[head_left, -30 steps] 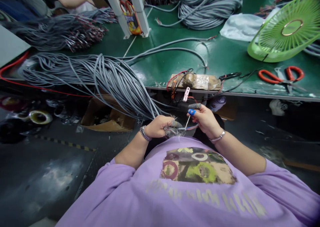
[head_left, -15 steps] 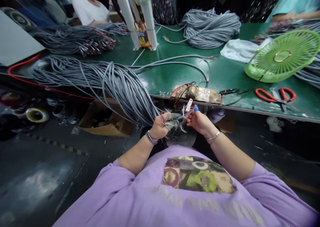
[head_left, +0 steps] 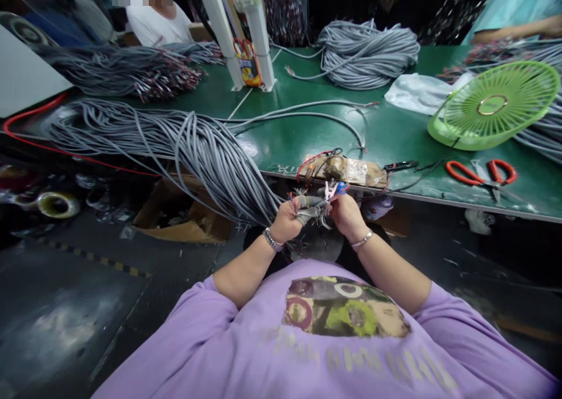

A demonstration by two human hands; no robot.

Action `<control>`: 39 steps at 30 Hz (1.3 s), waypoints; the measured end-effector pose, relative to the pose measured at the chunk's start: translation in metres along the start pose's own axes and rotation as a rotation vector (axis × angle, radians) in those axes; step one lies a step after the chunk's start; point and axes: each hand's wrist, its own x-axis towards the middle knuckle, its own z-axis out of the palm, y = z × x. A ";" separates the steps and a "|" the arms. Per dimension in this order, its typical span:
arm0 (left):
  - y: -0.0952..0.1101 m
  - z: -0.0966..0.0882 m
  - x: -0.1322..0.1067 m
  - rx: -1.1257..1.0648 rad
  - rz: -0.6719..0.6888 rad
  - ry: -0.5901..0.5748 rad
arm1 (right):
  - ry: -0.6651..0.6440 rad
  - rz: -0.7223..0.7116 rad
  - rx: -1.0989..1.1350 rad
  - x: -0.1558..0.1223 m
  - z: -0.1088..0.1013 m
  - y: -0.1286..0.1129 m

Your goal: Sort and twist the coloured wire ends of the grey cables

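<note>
My left hand point(head_left: 288, 218) is closed round the ends of a thick bundle of grey cables point(head_left: 206, 153) that droops from the green table down to my lap. Frayed coloured wire ends stick out of its grip. My right hand point(head_left: 349, 214), with a blue finger cot, pinches thin coloured wires point(head_left: 330, 193) at those cable ends, right beside the left hand. Both hands sit just below the table edge, in front of a small taped block with red and black leads point(head_left: 345, 167).
On the green table point(head_left: 395, 135) lie red-handled scissors point(head_left: 480, 173), a green fan point(head_left: 496, 106), a white bag point(head_left: 417, 91) and more grey cable coils point(head_left: 366, 50). Other people sit at the far side. A cardboard box point(head_left: 184, 217) and tape roll point(head_left: 57, 204) lie on the floor.
Both hands have risen from my lap towards the table edge and come closer together. My right hand now pinches the wires at the cable ends beside the left hand.
</note>
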 end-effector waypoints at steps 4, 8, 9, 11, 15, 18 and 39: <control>-0.007 0.002 0.002 0.020 0.007 -0.001 | -0.024 0.178 0.114 0.004 0.005 -0.008; -0.013 0.002 -0.002 0.010 -0.015 -0.030 | 0.021 0.176 0.163 0.003 0.011 -0.016; -0.015 0.002 -0.003 0.012 -0.024 -0.032 | 0.025 0.165 0.164 0.003 0.012 -0.016; -0.016 0.002 -0.005 0.018 -0.031 -0.025 | 0.039 0.160 0.173 0.003 0.014 -0.016; -0.017 0.001 -0.006 0.030 -0.030 -0.059 | 0.088 0.143 0.253 0.005 0.015 -0.016; -0.015 0.002 -0.004 0.041 -0.059 -0.103 | 0.060 0.103 0.251 0.006 0.017 -0.017; 0.007 -0.016 -0.021 -0.016 -0.137 -0.245 | 0.034 0.332 0.289 -0.009 -0.015 0.000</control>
